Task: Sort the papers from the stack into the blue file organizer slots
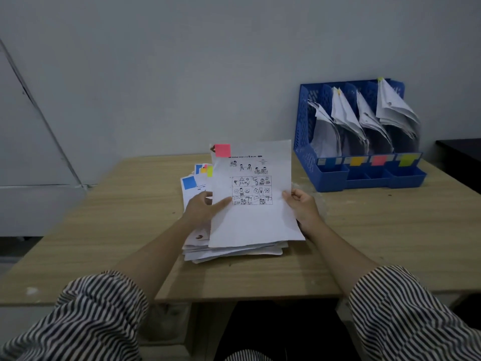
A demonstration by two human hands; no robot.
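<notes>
Striped sleeves (86, 308) fill the bottom of the view, both forearms reaching out over the wooden table (117, 230) toward the stack (234, 250), which sits dead centre, just ahead of the person. And there's the sheet (250, 217) up off the pile, tilted to face the camera, long axis running away from the body, a pink tab (222, 150) stuck at its top left corner. The left hand (204, 208) has it by the left edge, thumb laid across the front, fingers tucked behind; the right hand (303, 204) pinches the right edge, fingers curled round it. So both hands are holding this one page, wrists low, elbows wide, the page's foot still brushing the top of the stack. More sheets fan out behind to the left, one with a blue tab (189, 182), others showing yellow and orange. Now look beyond and to the right: the blue organizer (304, 121) stands against the wall, well apart from the sheet, its four upright slots already carrying leaning papers. Along its front lip sit the labels, and the pink label (379, 160) marks the third slot from the left. That's the line that matters, I'd say: pink tab to pink label, forward and right. The right hand is the nearer one, so it looks the likelier carrier, with the sheet needing to go in edge first between the dividers.
</notes>
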